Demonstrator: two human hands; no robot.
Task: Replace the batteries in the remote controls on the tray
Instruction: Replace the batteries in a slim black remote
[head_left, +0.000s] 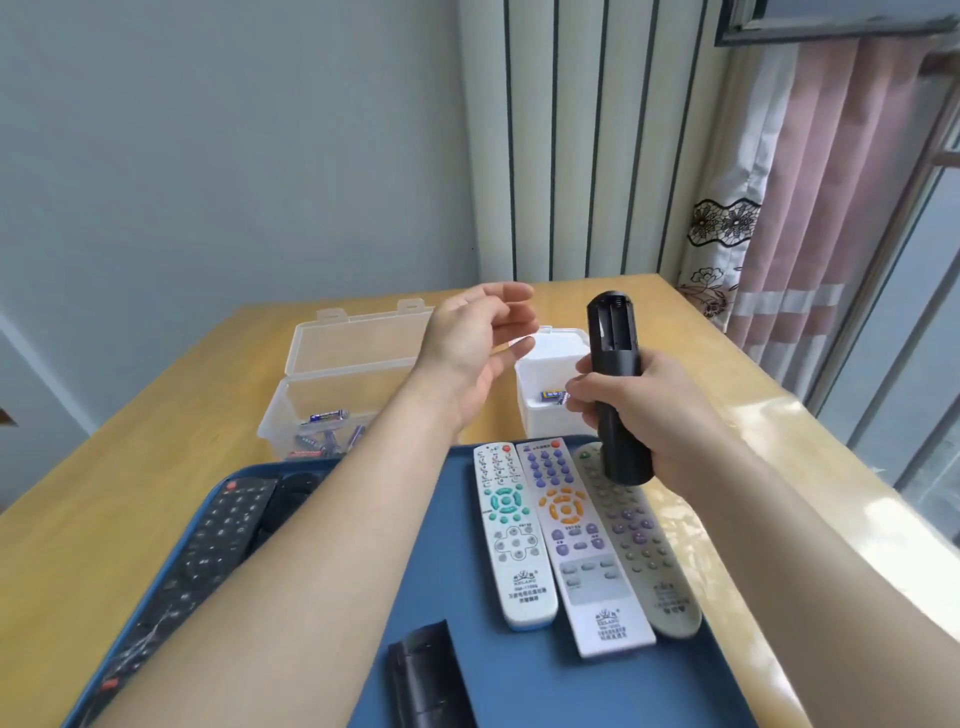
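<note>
My right hand (631, 415) grips a black remote (615, 364) upright above the blue tray (457, 545); its battery bay faces me, uncovered and with no cells in it. My left hand (475, 343) hovers with relaxed fingers over the white box (540, 410), which holds a battery (551, 396). A clear box (332, 384) with its lid up holds several batteries (328, 415). On the tray lie a white remote (511, 535), a white-and-purple remote (582, 551), a grey remote (639, 540), black remotes (218, 540) at the left, and a black battery cover (428, 675) in front.
The tray sits on a wooden table (104, 519) that runs to the wall. A radiator (582, 140) stands behind it, and a pink curtain (810, 197) and window are on the right.
</note>
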